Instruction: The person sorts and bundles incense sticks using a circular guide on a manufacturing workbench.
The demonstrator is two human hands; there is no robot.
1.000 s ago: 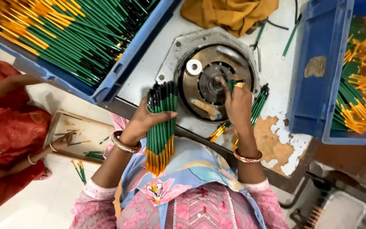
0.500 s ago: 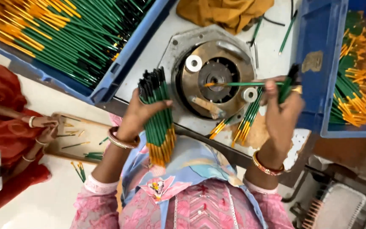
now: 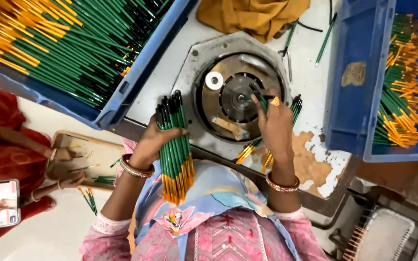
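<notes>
L hand (image 3: 152, 141) pencil bundle (image 3: 174, 145) upright, black tips away.

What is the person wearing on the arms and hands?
Both hands, the left hand and the right hand, are bare, without gloves. Each wrist carries bangles: left bangles, right bangles. A pink patterned sleeve shows on the left arm.

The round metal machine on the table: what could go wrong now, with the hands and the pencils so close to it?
1. The right hand holds a green pencil at the centre of the round metal machine; the fingers could be caught there.
2. The left hand grips a thick bundle of pencils upright; some could slip out and fall.
3. The loose pencils under the right hand lie near the table edge and could roll off.
</notes>
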